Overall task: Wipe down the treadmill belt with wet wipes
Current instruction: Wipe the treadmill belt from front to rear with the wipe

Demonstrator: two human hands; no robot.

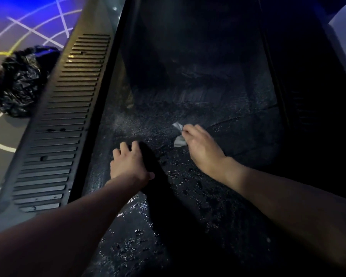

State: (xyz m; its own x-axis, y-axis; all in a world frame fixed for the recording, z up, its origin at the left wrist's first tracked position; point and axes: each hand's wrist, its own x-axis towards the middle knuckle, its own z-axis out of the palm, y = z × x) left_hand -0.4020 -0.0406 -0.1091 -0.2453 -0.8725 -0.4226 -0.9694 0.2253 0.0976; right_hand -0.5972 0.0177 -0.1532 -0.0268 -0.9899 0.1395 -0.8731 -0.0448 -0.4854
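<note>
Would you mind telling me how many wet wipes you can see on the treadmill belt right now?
1. A crumpled wipe is pinched in the right hand on the middle of the belt. The dark far end could hide others.

Dim, blue-tinged light; deep shadows, soft blur.
</note>
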